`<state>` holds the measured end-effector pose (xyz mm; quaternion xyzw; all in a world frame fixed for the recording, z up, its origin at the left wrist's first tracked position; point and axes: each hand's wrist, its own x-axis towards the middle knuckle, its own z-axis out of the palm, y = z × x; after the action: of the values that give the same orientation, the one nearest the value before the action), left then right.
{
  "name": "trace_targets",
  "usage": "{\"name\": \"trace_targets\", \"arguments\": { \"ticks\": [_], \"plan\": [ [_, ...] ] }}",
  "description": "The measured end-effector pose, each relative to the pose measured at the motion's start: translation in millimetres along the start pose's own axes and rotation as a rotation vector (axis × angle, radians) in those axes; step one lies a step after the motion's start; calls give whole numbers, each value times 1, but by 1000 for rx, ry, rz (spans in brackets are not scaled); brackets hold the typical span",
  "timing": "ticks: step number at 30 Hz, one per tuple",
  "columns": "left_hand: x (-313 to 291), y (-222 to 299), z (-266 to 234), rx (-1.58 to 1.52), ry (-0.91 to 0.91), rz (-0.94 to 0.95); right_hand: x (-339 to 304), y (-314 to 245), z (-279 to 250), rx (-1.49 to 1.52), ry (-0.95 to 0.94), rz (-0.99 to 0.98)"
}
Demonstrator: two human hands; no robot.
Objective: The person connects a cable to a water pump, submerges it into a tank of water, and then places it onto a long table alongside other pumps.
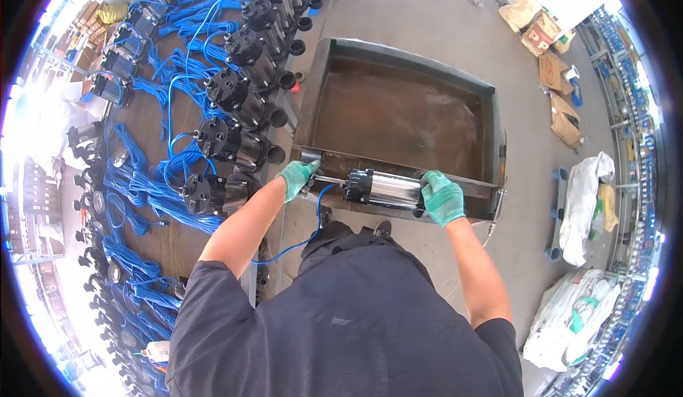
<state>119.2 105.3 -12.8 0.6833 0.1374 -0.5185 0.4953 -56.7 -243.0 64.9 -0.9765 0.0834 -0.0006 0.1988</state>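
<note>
A submersible pump (pixel 386 189) with a bright steel body and black end lies on its side across the near ledge of a metal water tank (pixel 420 57). My right hand (pixel 442 198), in a green glove, grips its right end. At its left end, my left hand (pixel 297 178), gloved alike, is closed beside a thin metal rod (pixel 329 179) that runs toward the pump. What those fingers hold is mostly hidden. A dark cylindrical piece (pixel 311 155) shows just above them. From the pump's left end a blue cable (pixel 318 219) loops down to the left.
On the left stands a long bench (pixel 186 112) with rows of similar pumps (pixel 235 97) and coiled blue cables (pixel 131 173). Brownish water (pixel 398 109) fills the tank. Cardboard boxes (pixel 552 71), white sacks (pixel 569 319) and loaded shelving (pixel 626 105) line the right side.
</note>
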Motion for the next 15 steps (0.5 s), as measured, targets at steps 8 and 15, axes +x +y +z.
{"name": "trace_targets", "arguments": {
  "ticks": [8, 15],
  "plan": [
    [-6, -38, -6, 460, 188, 1219, 0, 0, 0, 5, 35, -19],
    [-19, -33, 10, -79, 118, 411, 0, 0, 0, 11, 45, -31]
  ]
}}
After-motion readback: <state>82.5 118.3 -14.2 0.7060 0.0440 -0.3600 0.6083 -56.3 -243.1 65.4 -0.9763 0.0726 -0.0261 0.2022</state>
